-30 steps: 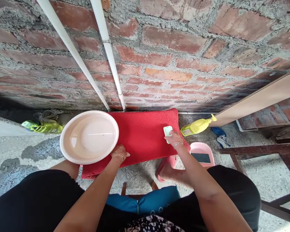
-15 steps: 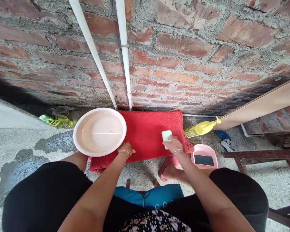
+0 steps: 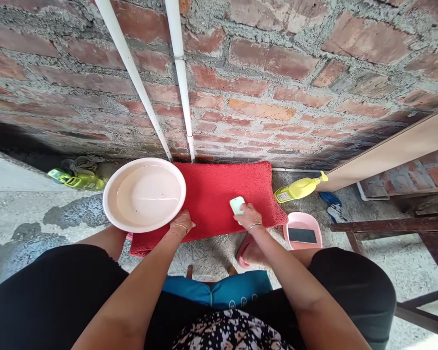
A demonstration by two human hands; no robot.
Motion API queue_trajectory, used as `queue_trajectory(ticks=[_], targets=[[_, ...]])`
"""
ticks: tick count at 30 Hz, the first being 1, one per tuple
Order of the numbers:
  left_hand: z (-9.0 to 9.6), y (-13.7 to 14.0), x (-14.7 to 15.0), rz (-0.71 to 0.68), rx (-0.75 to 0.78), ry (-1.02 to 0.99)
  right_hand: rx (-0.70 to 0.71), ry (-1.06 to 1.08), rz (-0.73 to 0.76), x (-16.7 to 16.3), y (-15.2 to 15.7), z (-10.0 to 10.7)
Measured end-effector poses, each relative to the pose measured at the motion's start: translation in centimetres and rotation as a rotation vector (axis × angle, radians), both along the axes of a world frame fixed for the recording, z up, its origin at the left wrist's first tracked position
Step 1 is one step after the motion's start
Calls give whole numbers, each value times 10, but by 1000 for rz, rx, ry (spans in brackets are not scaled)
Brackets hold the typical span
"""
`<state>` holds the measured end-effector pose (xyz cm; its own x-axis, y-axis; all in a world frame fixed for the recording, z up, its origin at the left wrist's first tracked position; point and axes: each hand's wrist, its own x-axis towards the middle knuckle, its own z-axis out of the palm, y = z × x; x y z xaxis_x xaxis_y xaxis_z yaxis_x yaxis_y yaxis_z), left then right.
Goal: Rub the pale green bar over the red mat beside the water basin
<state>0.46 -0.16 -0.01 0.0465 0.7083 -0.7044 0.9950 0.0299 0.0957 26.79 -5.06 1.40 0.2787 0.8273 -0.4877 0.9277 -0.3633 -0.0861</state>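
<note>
A thick red mat (image 3: 211,194) lies spread before me, raised off the floor. My right hand (image 3: 248,215) grips a pale green rounded block (image 3: 237,205), shaped like a bar of soap, and holds it against the mat right of the middle. By the mat's near edge, my left hand (image 3: 180,222) is closed on the red cloth, thumb pointing right, its fingers partly hidden. Close beside that hand stands a pale pink basin (image 3: 107,206) with water in it, resting over the mat's left end.
A yellow pump bottle (image 3: 301,188) leans at the mat's right end. Near it sits a small pink tub (image 3: 316,226) holding a dark flat object (image 3: 302,236). A yellow-green shoe (image 3: 83,182) lies at left. White pipes (image 3: 182,92) run down the brick wall (image 3: 263,109).
My right hand has slid the green block left over the mat. The left hand keeps its place by the basin. The whole view has shifted slightly.
</note>
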Motion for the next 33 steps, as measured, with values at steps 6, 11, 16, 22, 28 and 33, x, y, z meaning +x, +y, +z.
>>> queue_trajectory(ticks=[6, 11, 16, 22, 28, 33], targets=[[-3, 3, 2, 21, -23, 36, -45, -128, -343, 116, -26, 7], [1, 2, 2, 31, -17, 33, -40, -166, -446, 125, -34, 18], [2, -4, 2, -16, 34, 41, 0, 39, -128, 21, -40, 17], [-8, -13, -5, -45, 90, 26, -19, 115, 221, -65, -51, 2], [-12, -14, -10, -47, 68, -6, -30, -30, 81, 10, -59, 5], [-11, -13, -10, -35, 69, -31, -129, -175, -217, 99, -71, 20]])
